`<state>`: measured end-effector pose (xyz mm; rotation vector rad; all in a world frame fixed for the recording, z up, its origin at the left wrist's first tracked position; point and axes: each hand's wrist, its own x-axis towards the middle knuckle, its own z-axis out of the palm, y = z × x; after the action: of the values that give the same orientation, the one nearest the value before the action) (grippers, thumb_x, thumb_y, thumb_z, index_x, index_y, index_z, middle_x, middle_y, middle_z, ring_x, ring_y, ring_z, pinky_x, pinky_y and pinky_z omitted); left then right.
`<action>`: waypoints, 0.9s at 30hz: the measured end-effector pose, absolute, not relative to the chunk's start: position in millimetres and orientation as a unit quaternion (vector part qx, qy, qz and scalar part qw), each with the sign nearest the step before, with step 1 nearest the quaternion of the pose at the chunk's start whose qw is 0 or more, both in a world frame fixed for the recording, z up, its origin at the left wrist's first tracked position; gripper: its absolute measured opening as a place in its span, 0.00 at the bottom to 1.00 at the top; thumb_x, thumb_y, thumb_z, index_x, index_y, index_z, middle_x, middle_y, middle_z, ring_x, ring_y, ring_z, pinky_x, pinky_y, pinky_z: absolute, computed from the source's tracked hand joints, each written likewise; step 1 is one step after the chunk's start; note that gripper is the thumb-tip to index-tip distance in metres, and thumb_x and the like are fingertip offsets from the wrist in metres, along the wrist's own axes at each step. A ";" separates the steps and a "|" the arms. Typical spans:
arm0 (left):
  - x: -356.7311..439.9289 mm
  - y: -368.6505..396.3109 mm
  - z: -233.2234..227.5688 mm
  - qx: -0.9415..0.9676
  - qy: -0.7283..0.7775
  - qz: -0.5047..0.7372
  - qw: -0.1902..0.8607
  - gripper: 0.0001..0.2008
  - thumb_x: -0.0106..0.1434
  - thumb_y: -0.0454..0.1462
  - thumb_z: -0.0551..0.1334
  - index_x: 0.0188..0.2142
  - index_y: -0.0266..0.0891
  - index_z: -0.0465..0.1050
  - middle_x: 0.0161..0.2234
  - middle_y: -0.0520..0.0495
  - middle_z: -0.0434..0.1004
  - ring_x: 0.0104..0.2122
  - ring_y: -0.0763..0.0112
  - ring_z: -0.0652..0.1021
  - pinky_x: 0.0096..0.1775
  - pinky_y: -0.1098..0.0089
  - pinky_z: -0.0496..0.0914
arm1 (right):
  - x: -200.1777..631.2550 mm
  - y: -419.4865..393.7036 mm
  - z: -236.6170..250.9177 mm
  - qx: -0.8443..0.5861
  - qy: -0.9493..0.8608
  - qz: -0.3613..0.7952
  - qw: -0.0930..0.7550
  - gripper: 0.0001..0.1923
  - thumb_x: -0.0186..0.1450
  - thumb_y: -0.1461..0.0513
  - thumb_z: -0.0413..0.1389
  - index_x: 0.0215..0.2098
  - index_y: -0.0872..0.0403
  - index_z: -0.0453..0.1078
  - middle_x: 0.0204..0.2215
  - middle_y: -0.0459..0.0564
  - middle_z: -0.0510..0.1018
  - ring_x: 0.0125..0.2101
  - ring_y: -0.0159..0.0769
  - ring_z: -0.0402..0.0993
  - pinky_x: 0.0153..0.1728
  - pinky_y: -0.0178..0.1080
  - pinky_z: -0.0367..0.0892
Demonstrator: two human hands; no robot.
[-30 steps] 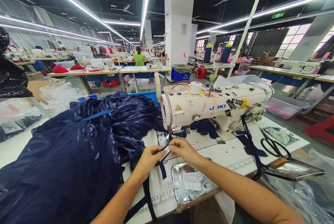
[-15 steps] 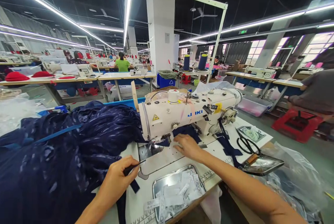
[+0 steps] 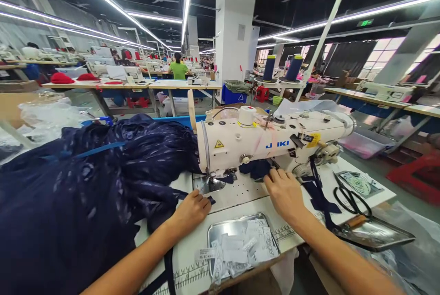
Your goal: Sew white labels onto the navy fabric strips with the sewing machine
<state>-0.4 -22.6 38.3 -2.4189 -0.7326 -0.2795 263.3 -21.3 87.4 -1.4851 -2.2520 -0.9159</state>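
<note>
- Between the left hand [image 3: 192, 208] and right hand [image 3: 283, 192], the bed [image 3: 242, 194] gives an open lane, continued by the thin counter [image 3: 277, 217] strip behind the tray [image 3: 203, 236].
- The machine [image 3: 254, 141] roofs that lane's far side; navy scraps [image 3: 256, 169] clog the space beneath.
- Leftward, the cloth heap [image 3: 79, 194] blocks passage.
- Nearer the counter edge, labels [image 3: 237, 249] fill most of the tray.
- Rightward, straps [image 3: 324, 199] and scissors [image 3: 349, 201] obstruct.

The sewing machine [image 3: 225, 155] shows "JUKI" [image 3: 283, 144], warning triangle [image 3: 219, 144].
</note>
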 end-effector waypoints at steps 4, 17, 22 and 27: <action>-1.4 -26.7 37.8 -0.908 -0.274 -0.082 0.306 0.11 0.60 0.26 0.50 0.23 0.34 0.64 0.20 0.49 0.67 0.20 0.70 0.67 0.28 0.67 0.55 | 245.0 -24.0 80.1 -0.365 -0.853 -0.264 0.263 0.11 0.61 0.71 0.46 0.26 0.57 0.68 0.16 0.46 0.66 0.20 0.32 0.59 0.25 0.37 0.50; -0.6 -35.6 35.8 -0.907 -0.299 -0.082 0.283 0.09 0.58 0.26 0.53 0.23 0.33 0.65 0.20 0.48 0.69 0.21 0.70 0.68 0.30 0.66 0.56 | 198.4 11.1 50.4 -0.339 -0.919 0.018 0.200 0.09 0.60 0.68 0.48 0.37 0.57 0.67 0.34 0.52 0.72 0.36 0.37 0.66 0.37 0.38 0.60; -1.4 -40.9 36.9 -0.906 -0.316 -0.060 0.277 0.10 0.57 0.25 0.53 0.23 0.34 0.65 0.20 0.48 0.70 0.21 0.69 0.69 0.30 0.66 0.57 | 166.6 -11.0 46.3 -0.366 -0.921 -0.043 0.128 0.06 0.57 0.61 0.53 0.30 0.57 0.65 0.30 0.52 0.70 0.33 0.39 0.64 0.36 0.41 0.58; -5.1 -45.3 37.5 -0.904 -0.319 -0.056 0.280 0.08 0.57 0.25 0.53 0.23 0.33 0.65 0.20 0.48 0.70 0.21 0.69 0.70 0.29 0.66 0.57 | 164.8 -6.2 44.0 -0.341 -0.931 -0.083 0.099 0.05 0.60 0.66 0.49 0.28 0.56 0.66 0.30 0.51 0.70 0.34 0.38 0.64 0.38 0.40 0.55</action>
<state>-5.1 -45.3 37.5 -2.4230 -0.8561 -0.1490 164.8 -6.2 44.0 -1.0098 -2.7537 -0.2452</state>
